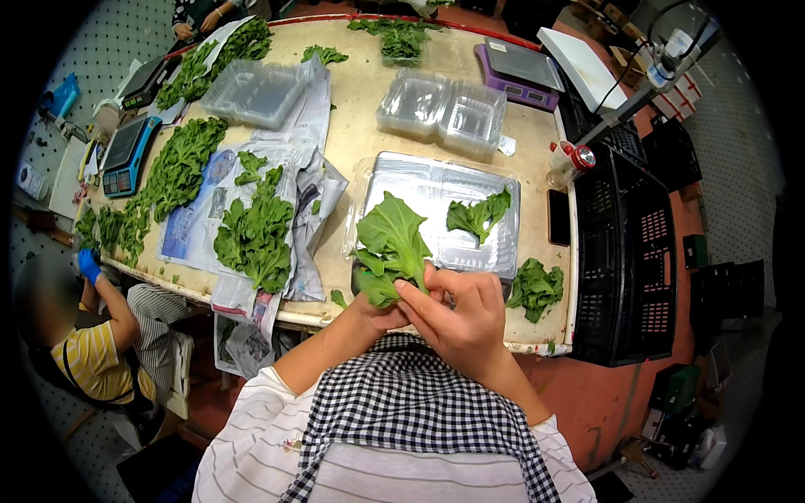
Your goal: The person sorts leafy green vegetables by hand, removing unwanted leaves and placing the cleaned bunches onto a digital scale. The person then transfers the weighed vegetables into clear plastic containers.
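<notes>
Between my two hands are leafy greens, with a broad green leaf point(393, 229) pointing away from me. My left hand point(377, 316) supports them from below, its fingers partly hidden by the leaves. The thumb and fingers of my right hand point(462, 308) pinch the stem end. Beneath and beyond them lies an open clear plastic clamshell box point(434, 251), with a small leafy sprig point(479, 217) in its right part. Close to my right wrist, a small bunch of greens point(536, 289) rests on the table point(352, 138).
Left of my hands, a heap of greens point(255, 239) lies on newspaper point(314, 220). Stacked clear containers point(415, 104) and a purple scale point(519, 72) stand farther back. A phone point(558, 217), a jar point(561, 170) and black crates point(622, 258) line the right edge. A blue-gloved co-worker point(104, 327) sits left.
</notes>
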Demonstrator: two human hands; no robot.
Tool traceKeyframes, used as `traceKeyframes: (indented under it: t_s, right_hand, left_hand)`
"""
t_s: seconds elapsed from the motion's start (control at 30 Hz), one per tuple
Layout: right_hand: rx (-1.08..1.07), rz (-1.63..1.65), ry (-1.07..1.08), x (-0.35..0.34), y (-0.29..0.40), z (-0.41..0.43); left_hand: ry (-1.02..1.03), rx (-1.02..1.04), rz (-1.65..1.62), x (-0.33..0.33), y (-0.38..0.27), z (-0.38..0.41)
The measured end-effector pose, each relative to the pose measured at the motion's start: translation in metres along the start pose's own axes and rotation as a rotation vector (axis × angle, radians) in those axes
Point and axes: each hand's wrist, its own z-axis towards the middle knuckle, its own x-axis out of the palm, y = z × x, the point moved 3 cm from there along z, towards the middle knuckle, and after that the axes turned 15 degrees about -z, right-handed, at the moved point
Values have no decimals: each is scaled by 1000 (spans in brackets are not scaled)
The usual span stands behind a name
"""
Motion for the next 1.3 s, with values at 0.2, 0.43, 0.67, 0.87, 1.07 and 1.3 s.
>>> traceKeyframes:
  t_s: [0.2, 0.43, 0.67, 0.87, 1.07, 1.3]
  right_hand:
    - [-37, -57, -6, 3, 1, -2]
    - [-40, -33, -24, 3, 2, -1]
    - [170, 212, 98, 7, -11, 6]
    - [418, 583, 166, 23, -37, -5]
    - [634, 987, 133, 43, -59, -23]
    - [738, 1027, 33, 45, -58, -26]
  left_hand:
    - [-100, 22, 34, 5, -3, 1]
    - [-88, 46, 99, -1, -5, -1]
    - [-348, 71, 267, 9, -8, -4]
    - [-463, 177, 520, 19, -7, -4]
    - [-344, 187, 586, 29, -2, 0]
    - [-351, 173, 551, 26, -1, -2]
